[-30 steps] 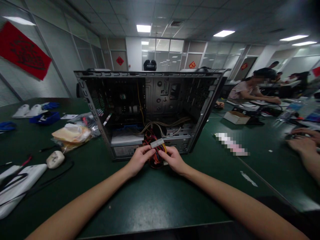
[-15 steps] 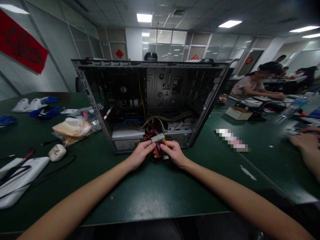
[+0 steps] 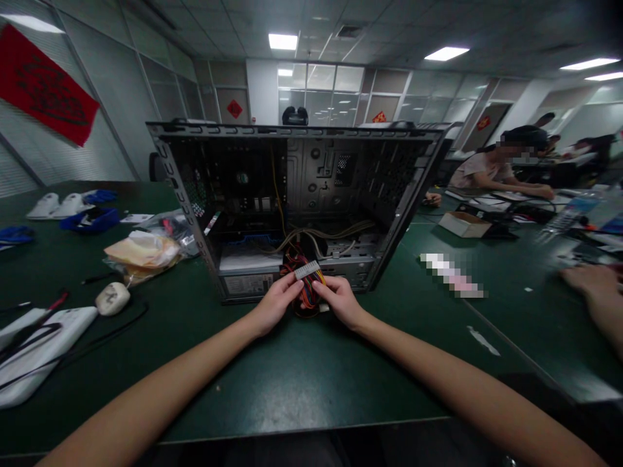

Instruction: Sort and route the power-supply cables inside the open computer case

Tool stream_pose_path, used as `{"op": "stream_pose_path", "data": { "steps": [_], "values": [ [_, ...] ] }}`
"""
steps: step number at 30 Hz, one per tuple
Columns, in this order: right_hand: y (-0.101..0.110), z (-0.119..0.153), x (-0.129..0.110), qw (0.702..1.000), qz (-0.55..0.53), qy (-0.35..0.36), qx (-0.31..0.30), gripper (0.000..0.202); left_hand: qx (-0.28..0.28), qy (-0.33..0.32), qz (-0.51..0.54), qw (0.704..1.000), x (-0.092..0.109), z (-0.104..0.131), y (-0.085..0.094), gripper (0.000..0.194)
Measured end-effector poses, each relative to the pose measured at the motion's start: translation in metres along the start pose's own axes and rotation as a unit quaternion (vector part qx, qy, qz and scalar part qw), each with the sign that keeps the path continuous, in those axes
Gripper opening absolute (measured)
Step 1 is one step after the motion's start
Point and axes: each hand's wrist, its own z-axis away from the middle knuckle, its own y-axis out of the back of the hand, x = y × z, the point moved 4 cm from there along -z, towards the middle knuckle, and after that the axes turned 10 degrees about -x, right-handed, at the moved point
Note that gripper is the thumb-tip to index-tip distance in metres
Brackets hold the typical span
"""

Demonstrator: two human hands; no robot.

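An open computer case [image 3: 296, 131] stands on the green table, its inside facing me. In front of its lower edge, my left hand [image 3: 276, 303] and my right hand [image 3: 343, 301] pinch a bundle of coloured power cables [image 3: 308, 295] from both sides. A wide white cable connector [image 3: 307, 270] sticks up from the bundle between my thumbs. Behind it, the cables run back into the case beside the power supply [image 3: 247, 285] at the lower left. A fan [image 3: 242, 177] shows dimly at the upper left inside.
On the left lie a plastic bag [image 3: 146, 253], a white mouse-shaped object [image 3: 112, 298], a white device [image 3: 48, 350] with black cables and a blue tray [image 3: 89, 220]. At right are a small box [image 3: 464, 225], a bottle [image 3: 567, 211], another person's hand [image 3: 591, 279] and a seated person [image 3: 491, 165].
The view has shifted slightly, so the case appears a little lower. Both hands keep their hold on the cable bundle, almost in the same place.
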Motion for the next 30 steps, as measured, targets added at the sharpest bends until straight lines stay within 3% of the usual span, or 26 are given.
{"op": "stream_pose_path", "data": {
  "steps": [14,20,24,30],
  "values": [
    [0.002,0.0,0.003,0.999,-0.047,-0.018,0.017,0.04,-0.017,0.007,0.057,0.998,-0.01,-0.003,0.005,0.042],
    [0.001,-0.001,0.0,0.998,-0.053,-0.015,-0.009,0.039,-0.022,0.008,0.069,0.997,-0.011,-0.002,0.003,0.041],
    [0.0,0.0,-0.006,0.999,0.001,0.005,-0.035,0.041,0.004,0.005,0.074,0.997,-0.01,0.0,0.003,0.043],
    [0.002,0.0,-0.007,0.996,0.084,0.024,-0.028,0.044,-0.003,0.021,0.12,0.993,-0.009,0.0,0.003,0.039]
  ]
}}
